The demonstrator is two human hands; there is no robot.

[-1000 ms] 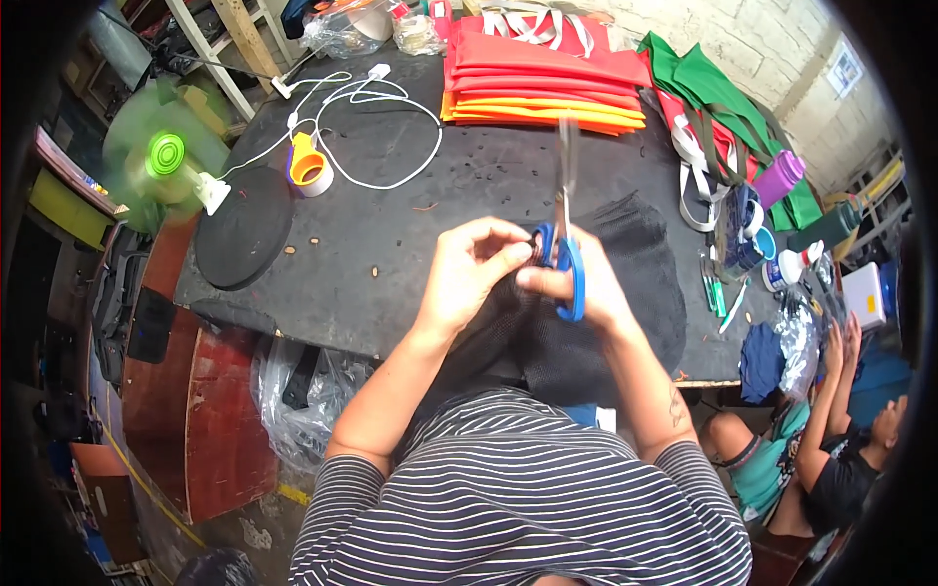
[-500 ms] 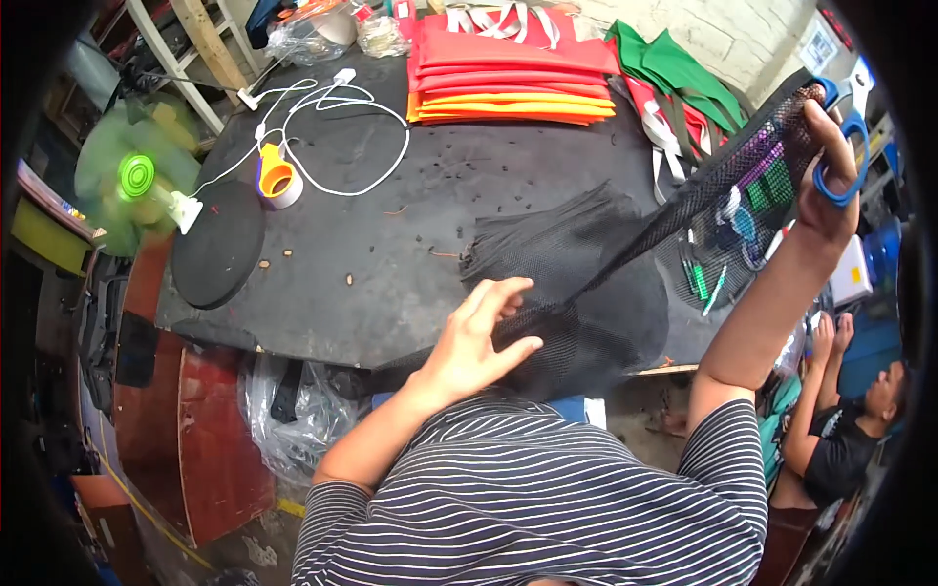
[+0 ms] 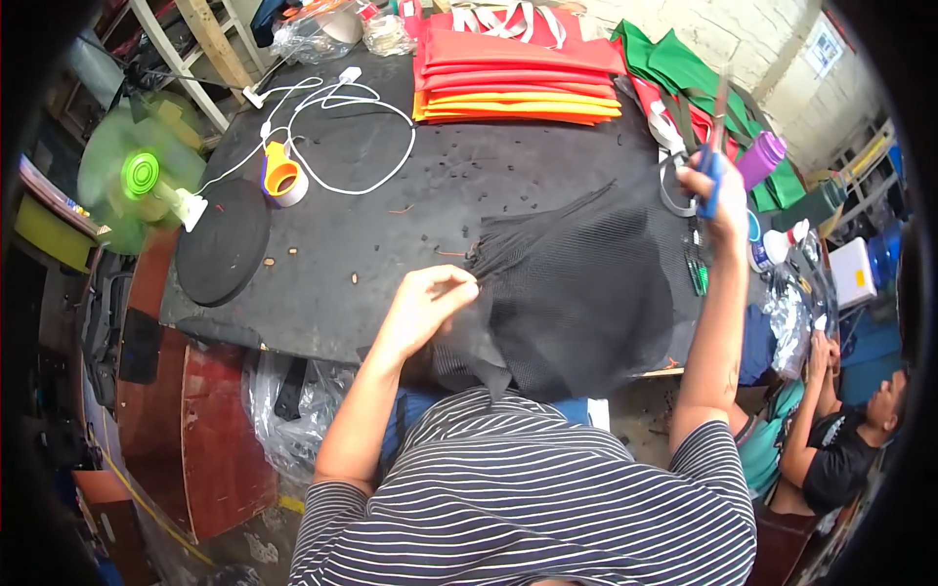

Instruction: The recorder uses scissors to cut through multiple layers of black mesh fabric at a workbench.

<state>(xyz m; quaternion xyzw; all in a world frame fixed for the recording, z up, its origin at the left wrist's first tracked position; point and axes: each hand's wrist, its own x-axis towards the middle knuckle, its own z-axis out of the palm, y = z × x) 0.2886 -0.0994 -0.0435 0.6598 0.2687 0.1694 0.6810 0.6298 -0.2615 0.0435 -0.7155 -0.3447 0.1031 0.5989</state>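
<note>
A piece of black mesh fabric (image 3: 586, 293) lies in loose folds along the near edge of the table, partly over my lap. At its left edge my left hand (image 3: 422, 308) is closed in a pinch, thumb against fingertips, on the mesh. Raised at the right of the table, my right hand (image 3: 725, 207) grips a pair of scissors (image 3: 711, 186) by the blue handles. Their blades point up and away and are blurred, so I cannot tell whether they are parted. The far right part of the mesh is smeared near that hand.
Folded red and orange fabric bags (image 3: 518, 73) are stacked at the back, beside green fabric (image 3: 674, 73). To the left are a white cable (image 3: 410, 146), a tape roll (image 3: 285, 181), a black disc (image 3: 223, 242) and a spinning fan (image 3: 142, 176). Another person (image 3: 840, 444) sits at right.
My right hand has come left and inward with the scissors, and the mesh it held stretched up has dropped. My left hand has moved slightly left and closed on the mesh edge.
</note>
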